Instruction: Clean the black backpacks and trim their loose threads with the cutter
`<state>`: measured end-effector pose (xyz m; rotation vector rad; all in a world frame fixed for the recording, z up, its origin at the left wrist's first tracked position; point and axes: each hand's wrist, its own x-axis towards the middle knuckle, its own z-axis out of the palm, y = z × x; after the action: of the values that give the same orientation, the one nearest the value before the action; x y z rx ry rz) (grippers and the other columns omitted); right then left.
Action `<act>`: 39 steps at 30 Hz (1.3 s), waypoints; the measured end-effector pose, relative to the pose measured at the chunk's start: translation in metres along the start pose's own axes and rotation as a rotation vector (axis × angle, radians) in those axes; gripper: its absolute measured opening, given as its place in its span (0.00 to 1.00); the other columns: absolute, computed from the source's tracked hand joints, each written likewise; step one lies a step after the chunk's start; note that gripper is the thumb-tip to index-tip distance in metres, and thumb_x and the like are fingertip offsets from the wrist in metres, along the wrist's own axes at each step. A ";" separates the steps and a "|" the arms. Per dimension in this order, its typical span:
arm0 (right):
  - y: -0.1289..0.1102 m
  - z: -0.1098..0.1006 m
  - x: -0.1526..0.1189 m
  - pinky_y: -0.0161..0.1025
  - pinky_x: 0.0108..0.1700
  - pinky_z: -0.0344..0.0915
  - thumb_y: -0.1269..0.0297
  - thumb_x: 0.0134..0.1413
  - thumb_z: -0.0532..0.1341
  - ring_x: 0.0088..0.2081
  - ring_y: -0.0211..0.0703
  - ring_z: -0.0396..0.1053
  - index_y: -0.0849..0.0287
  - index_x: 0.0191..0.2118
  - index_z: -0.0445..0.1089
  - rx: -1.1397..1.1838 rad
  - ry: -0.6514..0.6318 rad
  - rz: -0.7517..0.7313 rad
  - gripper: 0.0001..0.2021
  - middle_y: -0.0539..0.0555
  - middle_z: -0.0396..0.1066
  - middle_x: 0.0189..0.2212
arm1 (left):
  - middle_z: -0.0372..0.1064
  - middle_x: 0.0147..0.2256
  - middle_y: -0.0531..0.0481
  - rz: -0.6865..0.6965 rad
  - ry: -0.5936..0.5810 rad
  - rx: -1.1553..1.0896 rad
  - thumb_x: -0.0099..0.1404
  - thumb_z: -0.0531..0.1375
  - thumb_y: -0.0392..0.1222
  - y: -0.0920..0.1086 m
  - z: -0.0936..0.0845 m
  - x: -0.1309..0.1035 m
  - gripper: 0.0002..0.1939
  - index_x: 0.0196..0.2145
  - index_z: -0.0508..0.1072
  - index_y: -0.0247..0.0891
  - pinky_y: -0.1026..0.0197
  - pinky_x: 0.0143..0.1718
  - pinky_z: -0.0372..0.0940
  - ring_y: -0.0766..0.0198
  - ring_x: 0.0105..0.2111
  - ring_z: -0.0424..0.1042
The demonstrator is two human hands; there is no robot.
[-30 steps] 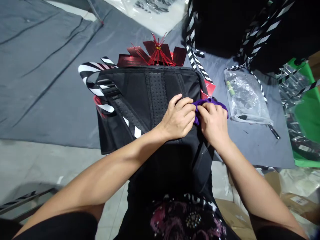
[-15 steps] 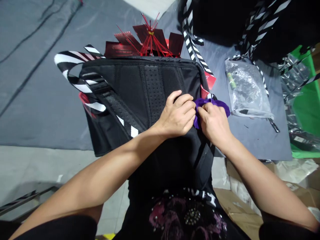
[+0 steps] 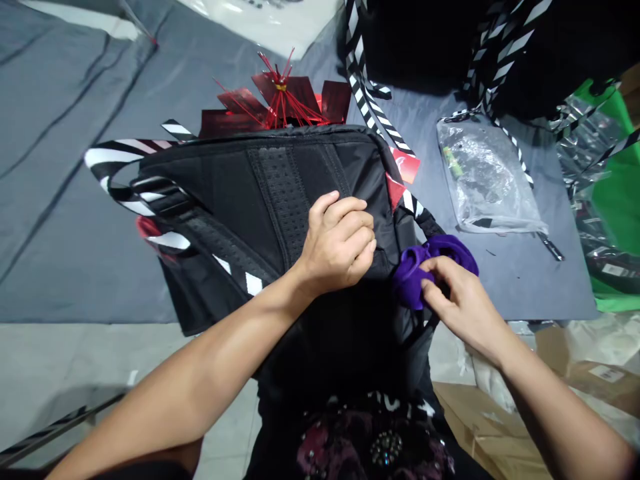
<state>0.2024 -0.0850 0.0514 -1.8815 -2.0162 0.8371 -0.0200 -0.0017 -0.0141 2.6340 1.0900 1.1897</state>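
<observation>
A black backpack (image 3: 225, 180) with black-and-white striped straps lies with its padded back panel up, across the table edge and against my body. My right hand (image 3: 463, 303) pinches a bunched purple cloth (image 3: 413, 277) between thumb and fingers, at the bag's right side beside its lower strap. Over the right part of the back panel, my left hand (image 3: 337, 243) has its fingers curled in, apart from the cloth; nothing shows in it. Red tags (image 3: 295, 97) on red strings, bound by a yellow tie, stick out behind the bag's top edge. A small red tag (image 3: 406, 165) sits by the right strap.
On the grey table cover (image 3: 60, 220) lies a clear plastic pouch (image 3: 493, 180) to the right. Black items with striped straps (image 3: 515, 47) are at the back right. A green bin (image 3: 623, 220) holds plastic-wrapped goods. Cardboard boxes (image 3: 480, 413) stand below on the right.
My right hand has moved down and right with the purple cloth, which now sits lower. My left hand has come away from it to the left. The view has shifted slightly.
</observation>
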 end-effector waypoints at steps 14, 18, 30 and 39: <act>-0.006 0.054 0.105 0.58 0.54 0.60 0.54 0.59 0.58 0.59 0.64 0.59 0.58 0.68 0.42 -0.209 0.355 0.022 0.37 0.67 0.58 0.61 | 0.75 0.38 0.52 0.036 -0.068 0.067 0.65 0.55 0.39 -0.005 0.012 0.002 0.06 0.32 0.72 0.42 0.42 0.60 0.57 0.56 0.51 0.70; -0.007 0.051 0.103 0.58 0.54 0.60 0.56 0.59 0.56 0.59 0.63 0.59 0.58 0.69 0.43 -0.250 0.345 0.044 0.36 0.67 0.57 0.62 | 0.75 0.39 0.54 -0.012 -0.092 0.009 0.65 0.55 0.41 -0.006 0.011 0.002 0.06 0.32 0.71 0.46 0.43 0.63 0.56 0.57 0.53 0.69; -0.004 0.051 0.101 0.62 0.55 0.59 0.60 0.56 0.57 0.59 0.64 0.60 0.57 0.67 0.49 -0.214 0.319 0.069 0.35 0.63 0.56 0.65 | 0.75 0.40 0.54 0.000 -0.085 0.010 0.66 0.54 0.42 -0.006 0.011 0.002 0.07 0.31 0.70 0.45 0.44 0.63 0.56 0.57 0.53 0.69; 0.009 0.054 0.108 0.51 0.49 0.66 0.54 0.64 0.49 0.49 0.54 0.70 0.57 0.56 0.64 0.035 0.560 0.043 0.20 0.62 0.71 0.50 | 0.74 0.37 0.55 0.020 -0.042 0.068 0.66 0.54 0.42 -0.006 0.010 0.001 0.06 0.31 0.69 0.44 0.45 0.61 0.57 0.58 0.52 0.69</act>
<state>0.1658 0.0080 -0.0175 -1.8749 -1.6073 0.2955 -0.0167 0.0057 -0.0221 2.7138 1.1189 1.1142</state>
